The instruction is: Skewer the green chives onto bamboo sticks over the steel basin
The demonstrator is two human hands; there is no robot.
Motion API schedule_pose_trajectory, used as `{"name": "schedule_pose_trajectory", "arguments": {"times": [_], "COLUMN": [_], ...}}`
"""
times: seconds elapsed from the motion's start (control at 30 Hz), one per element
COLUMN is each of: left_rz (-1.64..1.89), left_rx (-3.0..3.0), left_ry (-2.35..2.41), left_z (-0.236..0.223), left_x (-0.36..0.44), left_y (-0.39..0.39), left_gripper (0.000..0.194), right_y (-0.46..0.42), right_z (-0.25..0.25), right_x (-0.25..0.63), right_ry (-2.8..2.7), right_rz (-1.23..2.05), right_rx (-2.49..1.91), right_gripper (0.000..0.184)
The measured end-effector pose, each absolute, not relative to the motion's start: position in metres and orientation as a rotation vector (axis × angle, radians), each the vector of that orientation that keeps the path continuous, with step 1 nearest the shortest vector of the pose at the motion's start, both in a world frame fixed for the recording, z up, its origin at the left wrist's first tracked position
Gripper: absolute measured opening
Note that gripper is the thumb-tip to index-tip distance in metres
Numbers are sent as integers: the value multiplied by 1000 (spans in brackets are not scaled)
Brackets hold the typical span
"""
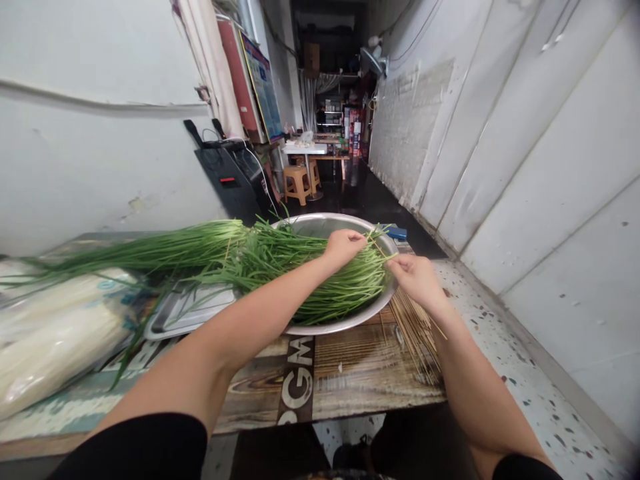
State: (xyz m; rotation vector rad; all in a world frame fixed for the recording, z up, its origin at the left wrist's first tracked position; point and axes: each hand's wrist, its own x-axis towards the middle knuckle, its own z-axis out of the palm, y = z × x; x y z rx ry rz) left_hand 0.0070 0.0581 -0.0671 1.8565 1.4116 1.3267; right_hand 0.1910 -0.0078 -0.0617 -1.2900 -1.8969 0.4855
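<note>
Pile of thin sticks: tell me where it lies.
In the head view, the pile of thin sticks lies on the wooden table, right of centre, between the metal basin and the right forearm.

Narrow room with pale walls (530, 193) and a speckled floor (520, 373).
Farther back, a plastic bag (306, 139) lies on a white-topped table (320, 149), near an orange-brown stool (297, 185). A fan (374, 60) hangs at right; at left, a pale curtain (213, 73) hangs beside a blue poster (263, 90), above a black case (233, 177) with a white cable (260, 167).
</note>
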Motion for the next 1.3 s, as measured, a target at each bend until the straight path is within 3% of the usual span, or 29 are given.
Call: {"name": "schedule_pose_trajectory", "arguments": {"times": [0.33, 1.3], "left_rz": [1376, 1381], "left_rx": [1383, 1433], "left_ry": [1213, 1276], "left_z": [-64, -71], "left_x": [12, 7], "left_y": [57, 63], "left_gripper": [21, 24], "right_y": [-9, -9], "right_z": [-63, -61], "right_x": [191, 190], "right_ry": [-1904, -1931], "right_rz": [505, 471], "right_rx": [-1245, -1305], "right_gripper": [31, 32]}}
